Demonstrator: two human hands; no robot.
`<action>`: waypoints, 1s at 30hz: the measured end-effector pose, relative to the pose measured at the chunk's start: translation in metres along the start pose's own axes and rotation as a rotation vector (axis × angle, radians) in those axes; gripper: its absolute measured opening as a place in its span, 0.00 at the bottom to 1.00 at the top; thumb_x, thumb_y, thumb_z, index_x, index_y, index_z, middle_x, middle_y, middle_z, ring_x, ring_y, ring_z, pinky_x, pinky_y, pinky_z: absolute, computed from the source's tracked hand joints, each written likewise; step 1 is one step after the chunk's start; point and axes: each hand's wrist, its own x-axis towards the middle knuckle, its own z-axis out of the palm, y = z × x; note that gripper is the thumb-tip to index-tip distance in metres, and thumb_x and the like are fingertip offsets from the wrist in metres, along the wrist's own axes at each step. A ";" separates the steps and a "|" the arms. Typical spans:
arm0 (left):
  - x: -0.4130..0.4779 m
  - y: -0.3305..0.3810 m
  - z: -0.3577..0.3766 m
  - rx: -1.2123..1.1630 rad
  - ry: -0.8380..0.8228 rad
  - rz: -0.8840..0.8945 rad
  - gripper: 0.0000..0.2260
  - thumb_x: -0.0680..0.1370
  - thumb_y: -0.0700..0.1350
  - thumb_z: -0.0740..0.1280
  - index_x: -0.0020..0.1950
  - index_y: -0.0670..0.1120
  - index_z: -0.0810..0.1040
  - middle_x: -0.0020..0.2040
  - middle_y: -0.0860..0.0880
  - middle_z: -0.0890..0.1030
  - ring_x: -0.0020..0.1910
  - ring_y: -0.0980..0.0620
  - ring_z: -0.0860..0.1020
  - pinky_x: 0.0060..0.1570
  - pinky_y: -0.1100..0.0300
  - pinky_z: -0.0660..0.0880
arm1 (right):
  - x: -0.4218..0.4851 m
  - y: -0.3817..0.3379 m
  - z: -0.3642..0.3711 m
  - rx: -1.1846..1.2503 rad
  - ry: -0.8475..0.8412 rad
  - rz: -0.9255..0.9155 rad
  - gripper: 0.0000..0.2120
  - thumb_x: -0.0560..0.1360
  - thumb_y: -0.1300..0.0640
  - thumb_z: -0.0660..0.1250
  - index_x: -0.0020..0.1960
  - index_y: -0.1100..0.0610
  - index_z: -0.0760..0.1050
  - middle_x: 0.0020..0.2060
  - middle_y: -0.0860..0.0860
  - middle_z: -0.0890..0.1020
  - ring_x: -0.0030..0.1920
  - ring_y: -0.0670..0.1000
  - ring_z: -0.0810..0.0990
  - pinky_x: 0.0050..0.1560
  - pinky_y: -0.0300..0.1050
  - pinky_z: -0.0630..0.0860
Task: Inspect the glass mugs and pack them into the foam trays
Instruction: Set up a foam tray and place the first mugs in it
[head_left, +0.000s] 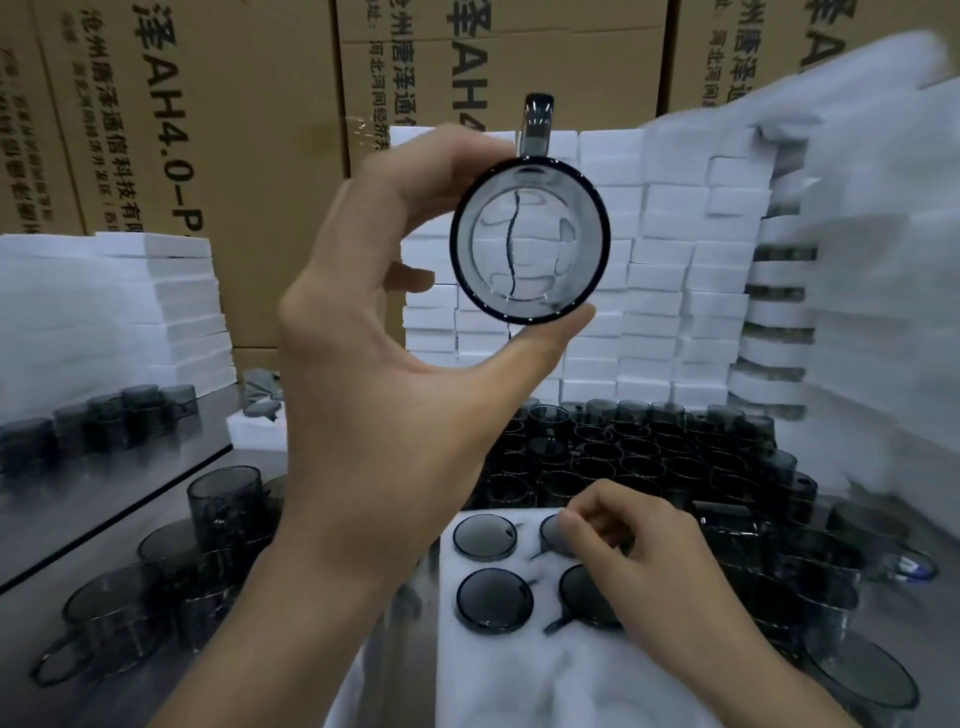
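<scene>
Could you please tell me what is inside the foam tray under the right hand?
Four dark mugs sit in the foam tray: the upper left mug and lower left mug in full view, the upper right mug and lower right mug partly covered by the right hand.

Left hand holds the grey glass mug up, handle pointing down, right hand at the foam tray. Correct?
No. Head view: the smoky grey glass mug in the left hand has its handle pointing up; right hand at the white foam tray.

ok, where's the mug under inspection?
Head view, centre: the mug is raised in the left hand, handle up, in front of the stacked white foam, above the foam tray.
</scene>
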 end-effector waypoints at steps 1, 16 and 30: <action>0.007 -0.009 -0.002 0.079 0.180 0.027 0.20 0.76 0.39 0.80 0.62 0.47 0.75 0.65 0.48 0.80 0.68 0.43 0.80 0.65 0.48 0.77 | 0.000 0.000 0.000 -0.001 0.001 -0.002 0.09 0.80 0.43 0.69 0.45 0.46 0.81 0.38 0.43 0.84 0.40 0.44 0.82 0.41 0.36 0.77; -0.001 -0.071 0.007 -1.255 -0.046 -0.677 0.31 0.61 0.60 0.86 0.58 0.46 0.86 0.54 0.48 0.86 0.51 0.51 0.84 0.44 0.62 0.75 | 0.000 -0.003 0.000 -0.001 0.003 0.021 0.09 0.78 0.43 0.69 0.44 0.45 0.82 0.37 0.41 0.85 0.39 0.43 0.81 0.37 0.34 0.73; -0.021 -0.077 0.033 -1.261 -0.224 -0.792 0.35 0.64 0.71 0.75 0.55 0.44 0.89 0.46 0.49 0.89 0.39 0.56 0.87 0.35 0.66 0.73 | 0.000 -0.004 -0.001 0.018 0.014 -0.034 0.06 0.78 0.47 0.68 0.43 0.45 0.80 0.33 0.42 0.83 0.36 0.42 0.79 0.36 0.34 0.71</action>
